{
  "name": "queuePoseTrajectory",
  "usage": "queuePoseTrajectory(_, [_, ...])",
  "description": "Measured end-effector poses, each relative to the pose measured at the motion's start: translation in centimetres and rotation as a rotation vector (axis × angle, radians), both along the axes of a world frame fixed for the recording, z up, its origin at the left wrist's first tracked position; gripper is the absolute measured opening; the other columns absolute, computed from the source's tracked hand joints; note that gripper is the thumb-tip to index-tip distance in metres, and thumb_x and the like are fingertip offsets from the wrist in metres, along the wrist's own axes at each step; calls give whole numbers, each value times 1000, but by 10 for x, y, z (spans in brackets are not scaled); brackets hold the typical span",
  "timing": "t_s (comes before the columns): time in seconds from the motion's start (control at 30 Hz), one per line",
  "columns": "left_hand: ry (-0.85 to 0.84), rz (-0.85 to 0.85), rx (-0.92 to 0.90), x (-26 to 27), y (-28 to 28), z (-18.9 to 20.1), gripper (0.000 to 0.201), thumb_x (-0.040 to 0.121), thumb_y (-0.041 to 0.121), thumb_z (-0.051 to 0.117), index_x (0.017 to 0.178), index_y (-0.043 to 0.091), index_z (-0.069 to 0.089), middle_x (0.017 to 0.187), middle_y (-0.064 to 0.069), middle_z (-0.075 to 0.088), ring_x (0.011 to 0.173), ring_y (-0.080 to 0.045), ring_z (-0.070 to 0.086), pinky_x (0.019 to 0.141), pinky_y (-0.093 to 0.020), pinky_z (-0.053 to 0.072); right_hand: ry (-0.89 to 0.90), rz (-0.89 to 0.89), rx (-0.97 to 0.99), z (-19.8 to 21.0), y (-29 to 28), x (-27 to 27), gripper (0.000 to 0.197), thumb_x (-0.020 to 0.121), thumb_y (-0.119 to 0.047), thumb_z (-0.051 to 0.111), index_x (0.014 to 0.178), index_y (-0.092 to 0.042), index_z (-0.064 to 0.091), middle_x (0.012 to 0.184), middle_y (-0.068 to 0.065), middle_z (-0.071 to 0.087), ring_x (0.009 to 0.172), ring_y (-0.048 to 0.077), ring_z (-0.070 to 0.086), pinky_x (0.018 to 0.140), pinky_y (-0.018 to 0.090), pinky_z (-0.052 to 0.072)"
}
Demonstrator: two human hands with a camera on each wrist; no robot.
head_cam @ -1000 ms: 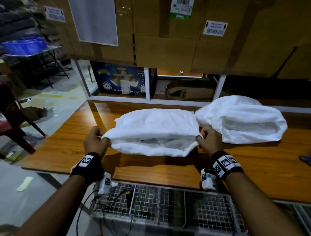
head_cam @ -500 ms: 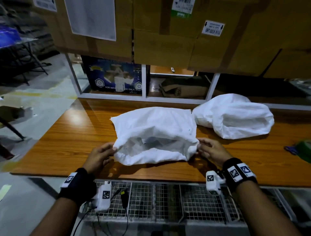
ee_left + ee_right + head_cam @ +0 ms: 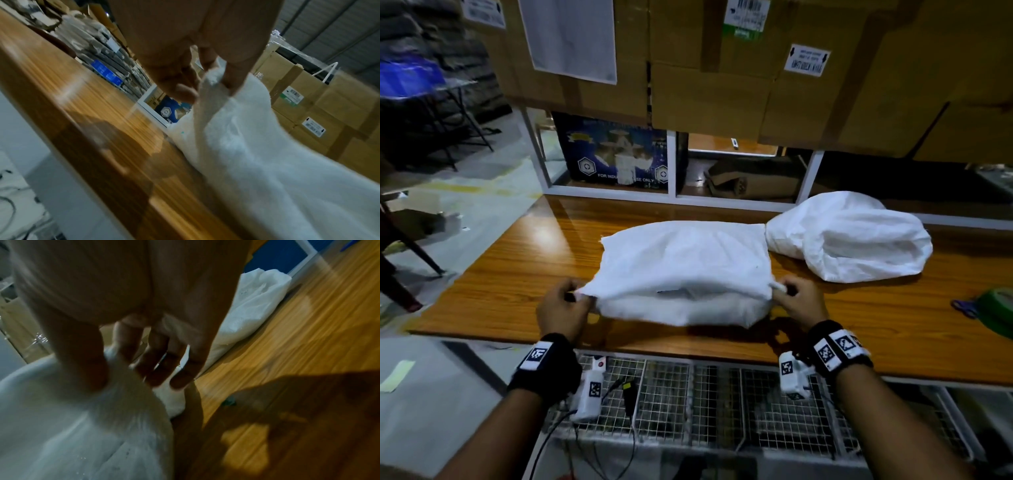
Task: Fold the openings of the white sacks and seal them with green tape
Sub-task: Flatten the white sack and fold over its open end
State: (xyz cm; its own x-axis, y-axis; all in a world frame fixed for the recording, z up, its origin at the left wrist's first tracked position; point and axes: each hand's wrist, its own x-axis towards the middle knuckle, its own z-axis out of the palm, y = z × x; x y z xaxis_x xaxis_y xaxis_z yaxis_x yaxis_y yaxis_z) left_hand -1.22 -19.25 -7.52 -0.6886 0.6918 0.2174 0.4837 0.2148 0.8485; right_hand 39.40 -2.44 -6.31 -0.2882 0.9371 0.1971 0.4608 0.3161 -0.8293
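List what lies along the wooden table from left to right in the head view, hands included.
left hand → near white sack → right hand → second white sack → green tape roll, at the picture's right edge.

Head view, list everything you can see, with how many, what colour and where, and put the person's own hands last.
white sacks: 2, white; near sack at the table's front edge, far sack behind it to the right
green tape roll: 1, green, right edge of table
wooden table: 1, orange-brown, under the sacks
cardboard boxes: several, brown, stacked above the table
blue printed box: 1, blue, shelf behind the table
wire mesh rack: 1, grey, below the table's front edge
left hand: 1, grip on the near sack's left corner
right hand: 1, grip on its right corner
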Motion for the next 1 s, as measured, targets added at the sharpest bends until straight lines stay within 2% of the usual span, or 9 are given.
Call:
queuePoseTrajectory(0.13, [272,6,-63,7,-13,6,33,69,2,75,70,19,47,66,-6,54,62,-30,52,55,-34,34,-172,-117,179,2,-9,9,27,70,-13,73,62,-16,47,58,1,51,58,20,48,53,31,35])
queuePoseTrajectory(0.23, [230,-170,-173,16,-23,11,40,66,5,75,92,25,52,71,1,59,63,-28,55,57,-35,44,-274,77,115,7,-13,9,36,67,-8,75,92,-25,57,88,0,62,78,21,61,66,35,49])
queuePoseTrajectory(0.37, [535,-542,-471,23,-14,7,50,71,18,66,117,36,63,117,2,53,99,-21,55,80,-35,49,-803,363,162,8,-3,-7,84,75,-10,66,144,-48,37,156,-6,30,116,21,56,76,34,53])
queuePoseTrajectory(0.53, [571,-744,-823,31,35,-8,63,93,9,45,151,32,38,164,5,17,143,-23,35,108,-31,37,-1288,537,-32,-3,11,-51,84,90,-10,57,158,-33,15,166,-7,-13,137,28,45,83,31,48])
queuePoseTrajectory(0.63, [584,-654,-919,22,71,-3,61,98,13,44,155,31,29,167,-1,7,148,-27,26,116,-32,27,-1283,461,-67,-9,34,-65,86,93,-12,56,160,-21,2,166,0,-17,148,28,27,110,35,39])
queuePoseTrajectory(0.73, [519,-497,-837,4,97,13,56,96,15,50,149,27,41,165,-6,18,146,-27,30,116,-33,27,-1100,300,-52,-9,59,-68,75,94,-15,55,158,-14,16,167,4,-9,149,27,26,113,36,36])
queuePoseTrajectory(0.8, [468,-373,-670,-6,100,24,52,89,12,56,139,27,55,155,-5,40,137,-28,44,111,-36,37,-852,192,-12,-5,65,-63,56,92,-14,57,146,-14,45,164,7,20,142,28,39,109,34,39])
queuePoseTrajectory(0.87, [470,-256,-507,-14,91,30,45,83,11,61,125,27,64,133,-6,63,118,-31,59,97,-39,50,-599,51,88,-2,63,-53,32,85,-13,63,116,-16,69,133,12,62,118,31,58,95,35,48])
queuePoseTrajectory(1.0, [362,-137,-333,-27,60,27,25,69,11,71,91,24,64,94,-7,68,87,-31,61,70,-35,48,-407,-115,193,-3,53,-29,8,76,-14,72,76,-18,65,76,8,68,75,29,62,65,35,48])
